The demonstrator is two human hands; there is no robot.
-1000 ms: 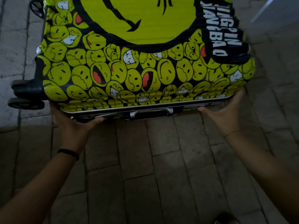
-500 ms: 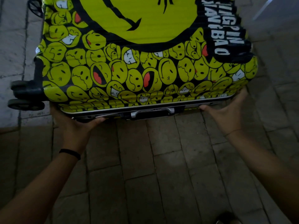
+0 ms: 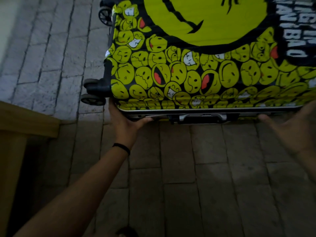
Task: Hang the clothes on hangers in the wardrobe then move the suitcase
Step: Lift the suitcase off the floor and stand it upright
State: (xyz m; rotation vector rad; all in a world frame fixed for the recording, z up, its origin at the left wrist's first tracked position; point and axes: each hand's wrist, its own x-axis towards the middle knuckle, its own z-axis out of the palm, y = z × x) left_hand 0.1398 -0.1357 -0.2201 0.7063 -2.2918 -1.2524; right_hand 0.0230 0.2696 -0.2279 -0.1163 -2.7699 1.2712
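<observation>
For the moving step, the suitcase point(image 3: 205, 69) is gripped by the left hand point(image 3: 126, 122), the blurred right hand's point(image 3: 294, 129) hold cannot be told, and a level carry is called for.

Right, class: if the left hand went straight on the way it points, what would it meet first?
The suitcase: the left hand grips its near edge beside the wheels, so no free way ahead.

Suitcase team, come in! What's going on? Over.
Left hand grips suitcase near edge. Right hand blurred, at same edge. Suitcase closed. Wooden furniture close left.
</observation>
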